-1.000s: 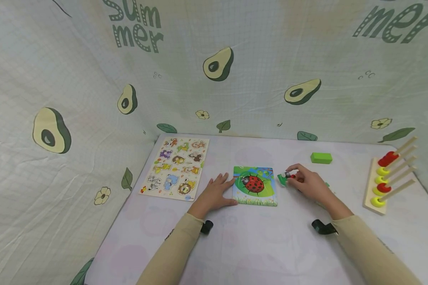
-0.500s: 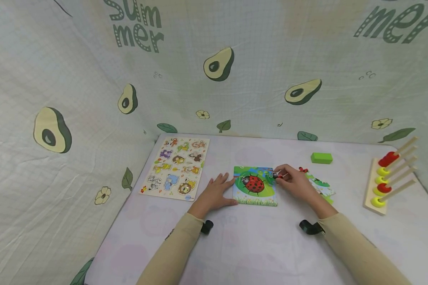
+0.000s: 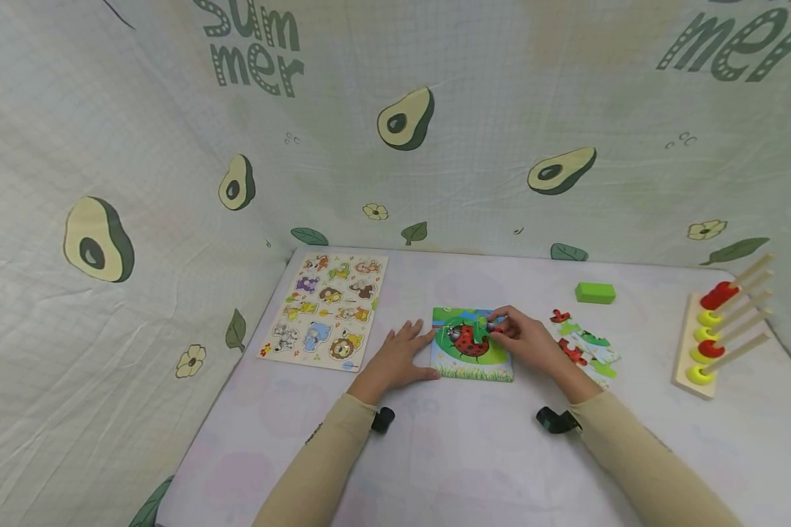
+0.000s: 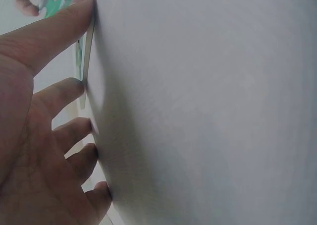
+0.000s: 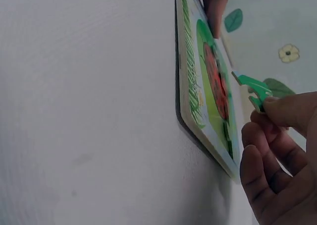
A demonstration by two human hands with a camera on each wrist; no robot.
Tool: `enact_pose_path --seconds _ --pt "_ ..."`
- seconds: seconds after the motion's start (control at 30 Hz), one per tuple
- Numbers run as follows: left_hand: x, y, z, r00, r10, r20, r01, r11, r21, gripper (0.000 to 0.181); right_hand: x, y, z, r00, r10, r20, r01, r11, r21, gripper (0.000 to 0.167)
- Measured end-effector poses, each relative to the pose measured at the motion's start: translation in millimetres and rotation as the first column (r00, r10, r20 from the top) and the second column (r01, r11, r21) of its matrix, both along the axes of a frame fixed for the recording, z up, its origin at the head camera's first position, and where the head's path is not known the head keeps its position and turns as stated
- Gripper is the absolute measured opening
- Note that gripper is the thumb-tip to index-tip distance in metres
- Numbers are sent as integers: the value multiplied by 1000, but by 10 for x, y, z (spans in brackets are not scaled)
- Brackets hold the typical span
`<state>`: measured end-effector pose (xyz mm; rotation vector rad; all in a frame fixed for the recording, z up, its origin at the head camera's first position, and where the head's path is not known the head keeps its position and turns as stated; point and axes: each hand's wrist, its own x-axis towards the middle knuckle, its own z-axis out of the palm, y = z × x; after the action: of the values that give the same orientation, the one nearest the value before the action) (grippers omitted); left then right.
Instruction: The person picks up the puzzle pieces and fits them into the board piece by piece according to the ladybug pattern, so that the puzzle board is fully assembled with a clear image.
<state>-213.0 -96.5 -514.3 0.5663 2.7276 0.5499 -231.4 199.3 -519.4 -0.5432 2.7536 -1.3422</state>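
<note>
On the table lies a square ladybug puzzle board (image 3: pixel 471 372), printed with grass along its near edge. My left hand (image 3: pixel 398 359) rests at the board's left side, fingers spread; in the left wrist view the thumb (image 4: pixel 59 29) touches the board's edge. Over the upper right part of the board, my right hand (image 3: pixel 527 340) pinches a green jigsaw piece (image 5: pixel 255 88) between thumb and fingers. The right wrist view has the piece held above the board's surface, apart from it. Loose jigsaw pieces (image 3: pixel 572 351), red, green and white, lie right of the board.
An animal peg puzzle board (image 3: pixel 323 313) lies at the left. Behind the loose pieces sits a green block (image 3: pixel 595 293). A wooden stand (image 3: pixel 688 344) with slanted pegs and red and yellow rings is at the far right. A printed cloth (image 3: pixel 474 197) hangs behind the table.
My right hand has carried the jigsaw piece leftward, from beside the ladybug board to over its upper right part. More loose pieces are uncovered. My left hand has stayed in place.
</note>
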Motion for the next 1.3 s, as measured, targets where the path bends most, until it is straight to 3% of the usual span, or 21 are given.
enact_pose_path --seconds 0.6,1.3 --pt "5 -2 23 1000 -12 3 12 1000 -3 86 -24 -387 -65 996 85 38 -86 996 21 23" --pt "7 3 18 1000 -8 -11 8 1000 -9 85 -37 -679 -132 998 35 -45 -27 985 169 25"
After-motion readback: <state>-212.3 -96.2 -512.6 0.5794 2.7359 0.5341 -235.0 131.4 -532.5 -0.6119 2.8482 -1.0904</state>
